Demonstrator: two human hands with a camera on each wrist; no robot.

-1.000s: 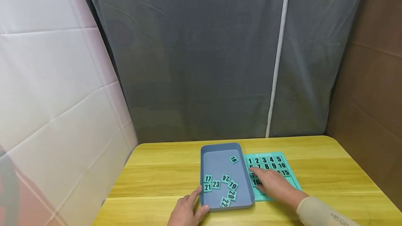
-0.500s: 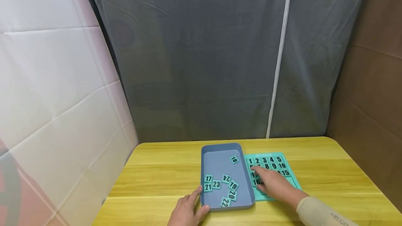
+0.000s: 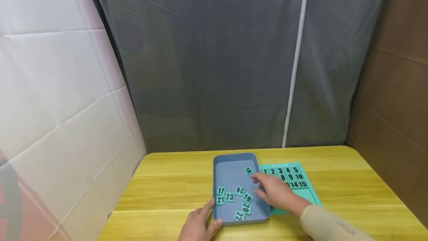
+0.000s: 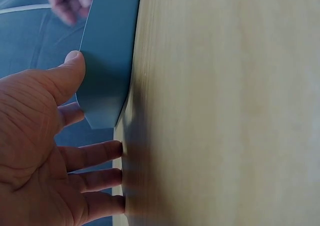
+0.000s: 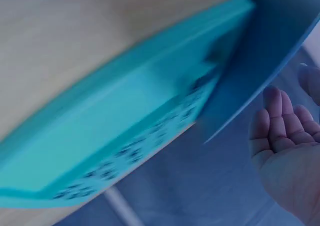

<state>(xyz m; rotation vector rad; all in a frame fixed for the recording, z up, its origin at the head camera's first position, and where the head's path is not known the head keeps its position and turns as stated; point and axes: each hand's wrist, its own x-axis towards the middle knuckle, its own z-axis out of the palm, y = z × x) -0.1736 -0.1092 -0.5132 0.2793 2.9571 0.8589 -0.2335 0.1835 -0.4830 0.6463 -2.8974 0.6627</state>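
In the head view a blue-grey tray point(image 3: 230, 176) lies on the table with several loose number tiles in it. Tile 18 point(image 3: 248, 170) is near its far right side; tiles 17 point(image 3: 221, 190), 24 point(image 3: 240, 190) and others lie nearer. My left hand point(image 3: 198, 225) touches the tray's front left corner with thumb and index finger, its other fingers extended to the tabletop. Over the tray's right rim reaches my right hand point(image 3: 279, 193), fingertips close to tile 18 and nothing between them. Beneath it, the teal number board point(image 3: 305, 195) is partly covered.
Number tiles such as 15 point(image 3: 302, 184) fill the board's upper rows, and a blank recess point(image 5: 100, 141) shows below them in the right wrist view. The board sits against the tray's right side on the wooden table point(image 3: 167, 192). A grey curtain point(image 3: 214, 66) hangs behind.
My right hand has moved left from the board to over the tray, close to tile 18. The left hand and the loose tiles have stayed put.
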